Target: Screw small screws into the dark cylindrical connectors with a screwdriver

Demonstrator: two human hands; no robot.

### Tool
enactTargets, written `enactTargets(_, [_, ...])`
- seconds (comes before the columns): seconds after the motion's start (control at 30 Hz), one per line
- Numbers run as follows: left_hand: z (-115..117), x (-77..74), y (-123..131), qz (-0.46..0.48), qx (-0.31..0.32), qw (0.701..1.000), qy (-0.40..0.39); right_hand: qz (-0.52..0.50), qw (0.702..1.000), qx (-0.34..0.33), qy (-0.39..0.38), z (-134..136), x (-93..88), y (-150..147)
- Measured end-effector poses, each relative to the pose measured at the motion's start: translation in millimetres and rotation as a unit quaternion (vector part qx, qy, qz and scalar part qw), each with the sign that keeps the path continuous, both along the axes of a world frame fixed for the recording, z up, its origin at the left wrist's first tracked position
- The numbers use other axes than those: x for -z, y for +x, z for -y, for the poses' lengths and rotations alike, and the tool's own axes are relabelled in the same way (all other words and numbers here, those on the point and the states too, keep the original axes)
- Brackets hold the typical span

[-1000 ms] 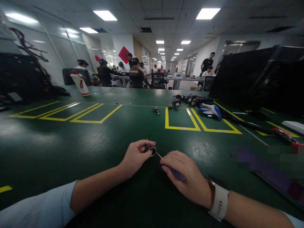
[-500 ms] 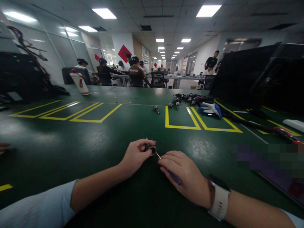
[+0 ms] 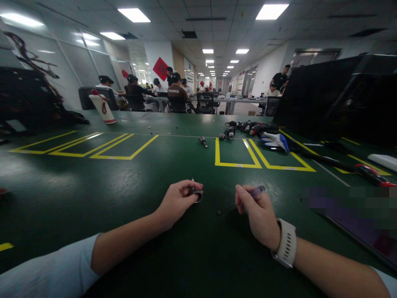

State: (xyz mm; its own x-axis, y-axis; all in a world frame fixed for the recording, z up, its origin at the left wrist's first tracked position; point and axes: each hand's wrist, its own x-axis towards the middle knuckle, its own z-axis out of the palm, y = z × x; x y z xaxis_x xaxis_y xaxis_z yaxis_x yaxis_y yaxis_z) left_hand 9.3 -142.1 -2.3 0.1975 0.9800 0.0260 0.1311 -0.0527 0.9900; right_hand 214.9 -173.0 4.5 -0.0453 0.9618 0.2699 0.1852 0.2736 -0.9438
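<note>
My left hand [image 3: 176,201] pinches a small round metal part [image 3: 197,194] against the green table [image 3: 124,186], near the front middle. My right hand [image 3: 258,211], with a white watch on its wrist, is closed around a small purple-handled screwdriver [image 3: 257,191]; the handle sticks out to the right and the shaft is hidden. The two hands are apart. A tiny dark screw [image 3: 218,212] lies on the table between them.
Yellow taped boxes [image 3: 238,159] mark the table. A loose small part [image 3: 203,142], a heap of dark parts [image 3: 245,128], a blue-white glove [image 3: 274,142], a red-handled tool [image 3: 369,176] and a white cup [image 3: 103,109] lie farther back. A black monitor [image 3: 325,99] stands right. People sit at distant tables.
My right hand has lifted the screwdriver away from the metal part and swung to the right, turning upright. A tiny screw now shows on the table. My left hand has held still.
</note>
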Motion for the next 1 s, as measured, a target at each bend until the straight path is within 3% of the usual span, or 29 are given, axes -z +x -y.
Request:
enactTargets(0.3, [-0.6, -0.5, -1.2, 0.010, 0.007, 1.000, -0.017, 0.036, 0.999, -0.026, -0.026, 1.0, -3.8, -0.9])
enactTargets(0.7, [1.9, -4.4, -0.2, 0.018, 0.023, 0.999, -0.020, 0.002, 0.992, 0.060, -0.113, -8.6, 0.6, -1.0])
enactTargets(1.0, [2.4, -7.1, 0.8, 0.018, 0.003, 0.999, -0.043, 0.108, 0.993, 0.025, -0.039, -0.1, -12.6, -5.7])
